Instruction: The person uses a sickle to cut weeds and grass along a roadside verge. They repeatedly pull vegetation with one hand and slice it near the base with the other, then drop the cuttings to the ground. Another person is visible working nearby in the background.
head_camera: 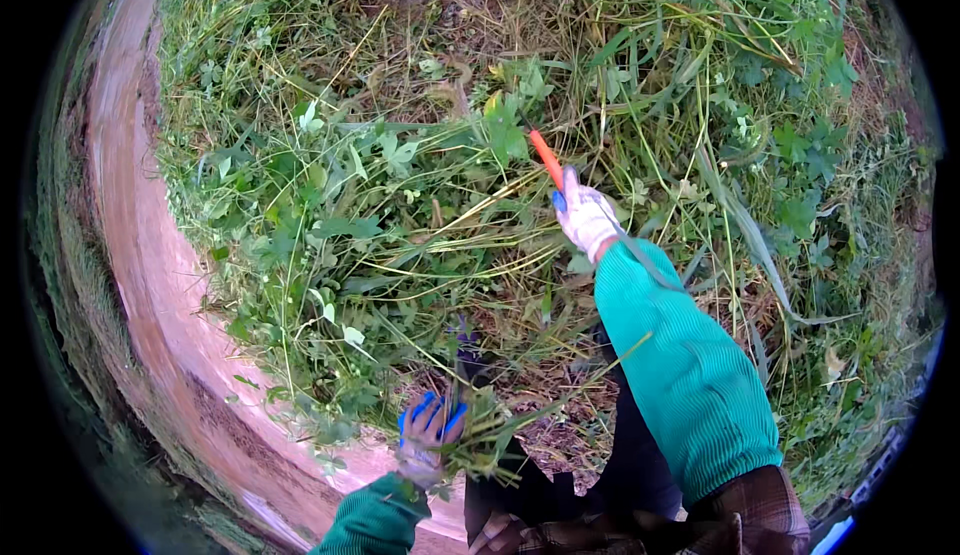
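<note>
My right hand (585, 212), in a pale work glove with blue on it, grips the orange handle (546, 159) of a tool. Its far end goes in among leaves and grass stems, so the blade or head is mostly hidden. Low in the view, near my legs, my left hand (431, 431) wears a glove with blue fingers and is closed around a bunch of grass stems (487, 435). The stems' ends stick out to the right. Between and beyond both hands spreads a tangle of green weeds (337, 232), with long stems lying sideways.
A reddish dirt track (172, 247) curves along the left side. Dry matted grass (420, 52) covers the ground ahead. Taller grass and leafy vines (795, 150) stand at the right. My dark-trousered legs (637, 442) are at the bottom.
</note>
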Tool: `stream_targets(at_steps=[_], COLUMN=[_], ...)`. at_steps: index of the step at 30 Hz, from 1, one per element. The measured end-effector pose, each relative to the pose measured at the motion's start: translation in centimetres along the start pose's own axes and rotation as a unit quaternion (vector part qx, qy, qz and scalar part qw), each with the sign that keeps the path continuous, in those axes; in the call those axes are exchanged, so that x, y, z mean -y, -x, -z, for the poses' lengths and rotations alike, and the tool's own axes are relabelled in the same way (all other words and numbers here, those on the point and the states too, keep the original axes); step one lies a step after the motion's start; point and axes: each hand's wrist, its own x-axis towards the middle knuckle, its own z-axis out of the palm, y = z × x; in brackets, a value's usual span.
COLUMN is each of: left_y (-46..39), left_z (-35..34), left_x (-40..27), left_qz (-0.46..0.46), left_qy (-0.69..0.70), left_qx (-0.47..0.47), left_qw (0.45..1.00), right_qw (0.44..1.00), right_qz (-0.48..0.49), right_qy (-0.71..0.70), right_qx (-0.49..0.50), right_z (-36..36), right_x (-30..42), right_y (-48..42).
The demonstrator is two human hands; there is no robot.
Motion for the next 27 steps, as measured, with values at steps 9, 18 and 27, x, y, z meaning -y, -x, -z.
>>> stream_targets(at_steps=[9, 18, 27], left_y=[-35.8, -25.5, -23.5], left_z=[-6.7, -15.6, -21.8], left_x=[3.3, 1.8, 1.3], left_qz=[0.040, 0.086, 0.113], left_qy=[-0.094, -0.037, -0.229], left_qx=[0.154, 0.332, 0.131], left_qw=[0.983, 0.939, 0.958], right_qw=[0.994, 0.754, 0.974], right_qz=[0.025, -0.198, -0.080], right_qy=[-0.093, -0.623, 0.004], right_qx=[0.060, 0.069, 0.214], right_z=[2.6, -2.8, 0.9], right_x=[-6.3, -13.5, -7.6], right_y=[14.1, 18.6, 17.2])
